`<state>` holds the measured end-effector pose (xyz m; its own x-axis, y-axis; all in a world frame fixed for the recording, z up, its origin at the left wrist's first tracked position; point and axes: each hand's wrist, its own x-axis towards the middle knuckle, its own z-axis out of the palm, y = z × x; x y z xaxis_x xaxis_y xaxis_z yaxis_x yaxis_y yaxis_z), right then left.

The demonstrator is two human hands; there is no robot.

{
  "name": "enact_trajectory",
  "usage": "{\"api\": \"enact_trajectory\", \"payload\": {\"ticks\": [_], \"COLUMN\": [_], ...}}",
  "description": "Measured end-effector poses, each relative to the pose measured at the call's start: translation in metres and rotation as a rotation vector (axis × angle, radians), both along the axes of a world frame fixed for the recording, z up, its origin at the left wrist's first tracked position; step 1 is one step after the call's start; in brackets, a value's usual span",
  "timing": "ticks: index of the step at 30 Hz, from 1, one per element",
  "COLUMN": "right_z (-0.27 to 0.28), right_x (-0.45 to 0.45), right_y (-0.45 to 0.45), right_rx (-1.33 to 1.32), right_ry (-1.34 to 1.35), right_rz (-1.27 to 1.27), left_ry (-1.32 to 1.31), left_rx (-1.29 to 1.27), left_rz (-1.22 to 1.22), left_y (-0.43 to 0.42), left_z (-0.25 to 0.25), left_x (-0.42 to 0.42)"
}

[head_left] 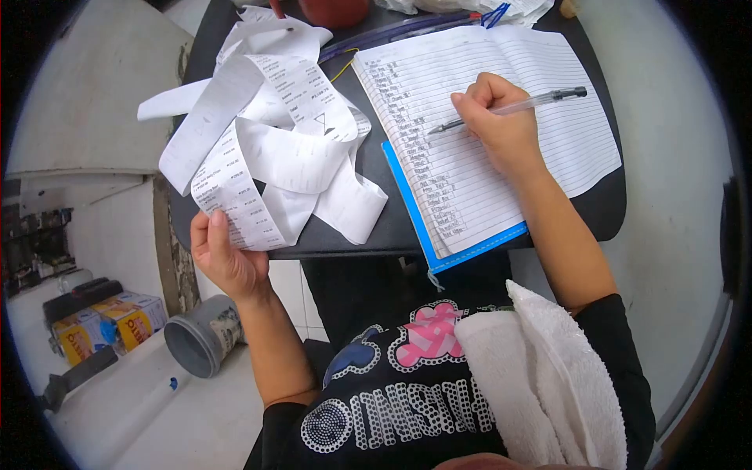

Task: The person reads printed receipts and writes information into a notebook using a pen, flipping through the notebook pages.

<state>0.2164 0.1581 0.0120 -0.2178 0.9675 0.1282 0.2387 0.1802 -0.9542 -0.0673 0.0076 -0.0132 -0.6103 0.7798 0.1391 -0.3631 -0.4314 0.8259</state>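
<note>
My left hand pinches the lower end of a long printed receipt at the table's near left edge. The strip loops back over itself in a loose heap, its print facing up in places. My right hand grips a clear-barrelled pen, its tip over the left page of an open lined notebook. A column of handwritten lines runs down that page. The right page has ruled lines and looks unwritten. A blue cover sticks out under the notebook's left and lower edges.
On the dark table, a red container and a plastic bag stand at the far edge. A white towel hangs over my shirt. On the floor at left are a grey bucket and yellow boxes.
</note>
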Motion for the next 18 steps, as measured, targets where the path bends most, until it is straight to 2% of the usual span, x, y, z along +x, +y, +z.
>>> {"api": "enact_trajectory", "payload": {"ticks": [8,18], "right_z": [0.0022,0.0007], "right_x": [-0.0040,-0.0047], "right_y": [-0.0039,-0.0051], "right_rx": [0.094,0.129], "right_ry": [-0.134,-0.124], "right_rz": [-0.039,-0.009], "left_ry": [0.001,0.010], "left_rx": [-0.013,-0.017], "left_rz": [0.019,0.019], "left_y": [0.0011,0.0006], "left_z": [0.0016,0.0011], "left_x": [0.0016,0.0013]}}
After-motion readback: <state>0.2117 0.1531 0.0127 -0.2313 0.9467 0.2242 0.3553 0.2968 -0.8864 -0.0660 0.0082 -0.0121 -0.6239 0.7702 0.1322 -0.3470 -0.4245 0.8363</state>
